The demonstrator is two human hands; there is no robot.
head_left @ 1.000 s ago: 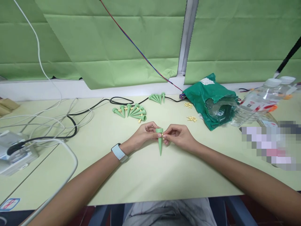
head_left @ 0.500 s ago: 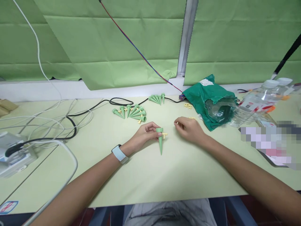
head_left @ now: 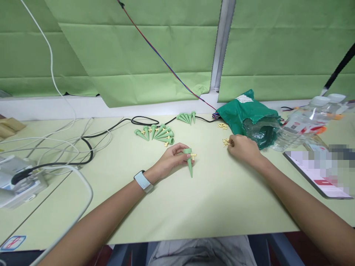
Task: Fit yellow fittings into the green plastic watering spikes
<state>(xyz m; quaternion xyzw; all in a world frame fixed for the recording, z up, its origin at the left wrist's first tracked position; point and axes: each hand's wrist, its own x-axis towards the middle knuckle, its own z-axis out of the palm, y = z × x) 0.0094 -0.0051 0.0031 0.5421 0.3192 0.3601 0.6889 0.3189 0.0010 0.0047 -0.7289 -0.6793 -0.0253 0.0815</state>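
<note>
Two bare hands are at work over a pale green desk (head_left: pixel 210 210). The left hand (head_left: pixel 173 158) is clenched around the wide top of a green plastic cone spike (head_left: pixel 189 162), which tilts slightly with its point toward the desk. The fingers hide part of the spike's top, and I cannot tell whether the point touches the desk. A small yellow T-shaped fitting (head_left: pixel 193 156) juts to the right from the spike's upper end, though the join is too small to make out.

Well to the right of the held spike, the right hand (head_left: pixel 243 147) is bunched with its fingertips (head_left: pixel 230 143) at a small heap of yellow fittings (head_left: pixel 226 142). The fingers partly cover the heap, so I cannot tell whether they are grasping a piece.

Beyond the held spike and to its left lies a cluster of green spikes (head_left: pixel 158 135), with a smaller row of green spikes (head_left: pixel 187 118) directly beyond it. Further yellow fittings (head_left: pixel 222 126) lie beyond and to the right, beside a crumpled green plastic bag (head_left: pixel 249 118). Farther right stand clear plastic bottles (head_left: pixel 302 123). A tablet (head_left: pixel 316 173) to the right has its screen pixelated and unreadable. A white-strapped smartwatch (head_left: pixel 143 181) sits on the left wrist, near the held spike.
</note>
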